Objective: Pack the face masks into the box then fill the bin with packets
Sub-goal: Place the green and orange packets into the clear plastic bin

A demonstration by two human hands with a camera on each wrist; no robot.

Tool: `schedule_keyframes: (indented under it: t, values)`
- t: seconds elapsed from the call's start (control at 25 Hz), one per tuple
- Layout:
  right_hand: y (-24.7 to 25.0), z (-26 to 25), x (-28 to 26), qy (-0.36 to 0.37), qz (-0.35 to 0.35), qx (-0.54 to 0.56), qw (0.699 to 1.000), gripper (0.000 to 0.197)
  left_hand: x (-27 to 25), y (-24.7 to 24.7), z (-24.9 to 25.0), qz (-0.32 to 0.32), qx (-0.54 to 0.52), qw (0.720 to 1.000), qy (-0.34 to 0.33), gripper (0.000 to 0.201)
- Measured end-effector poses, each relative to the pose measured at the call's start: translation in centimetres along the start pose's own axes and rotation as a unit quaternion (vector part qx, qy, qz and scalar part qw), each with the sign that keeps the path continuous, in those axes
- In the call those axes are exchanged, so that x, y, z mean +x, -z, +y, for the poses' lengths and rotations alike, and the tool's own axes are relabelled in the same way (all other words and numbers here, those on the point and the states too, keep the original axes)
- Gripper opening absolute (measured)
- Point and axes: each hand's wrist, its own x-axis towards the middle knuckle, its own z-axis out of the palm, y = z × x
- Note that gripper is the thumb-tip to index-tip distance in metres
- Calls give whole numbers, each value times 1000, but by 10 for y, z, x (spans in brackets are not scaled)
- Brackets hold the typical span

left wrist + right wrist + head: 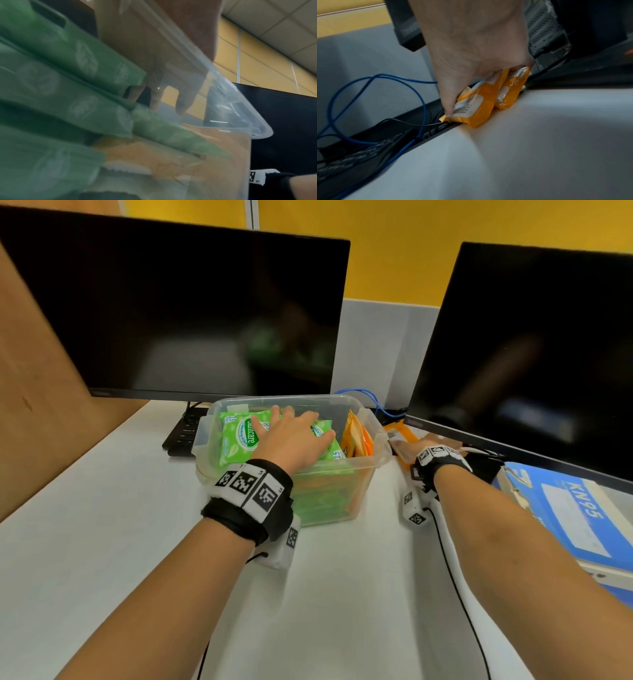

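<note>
A clear plastic bin (373, 457) stands mid-table, packed with green wipe packets (239, 436) and orange packets (358, 440) along its right side. My left hand (294, 436) lies flat on the top green packets, fingers spread and straight. Through the bin wall (223, 97) in the left wrist view I see the stacked green packets (82, 75) and the left hand's fingers (181, 102). My right hand (416, 445) reaches under the right monitor and pinches two orange packets (481, 102) at the table's back edge. The blue KN95 mask box (575, 518) lies at the right.
Two dark monitors (191, 313) (534, 347) stand at the back; the right one overhangs my right hand. A blue cable (373, 86) and black cables run behind the table edge. A black power strip (185, 433) lies left of the bin. A brown board (37, 392) leans at the left.
</note>
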Motion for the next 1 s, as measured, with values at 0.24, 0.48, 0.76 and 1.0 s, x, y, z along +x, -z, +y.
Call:
schedule_keyframes:
  t: [0.24,0.48,0.76,1.0]
  values:
    - [8,-1,13,-38,-84,120,988,103,-5,2,3,51,-14,998,-15,55]
    - [8,0,-17,-27,-109,212,971,68,-6,4,5,44,-15,999,-28,42]
    - [-2,11,-86,-6,-74,224,972,77,-31,15,13,84,-6,981,-177,41]
    - [26,28,-143,138,22,161,977,63,-58,12,19,38,22,977,-206,49]
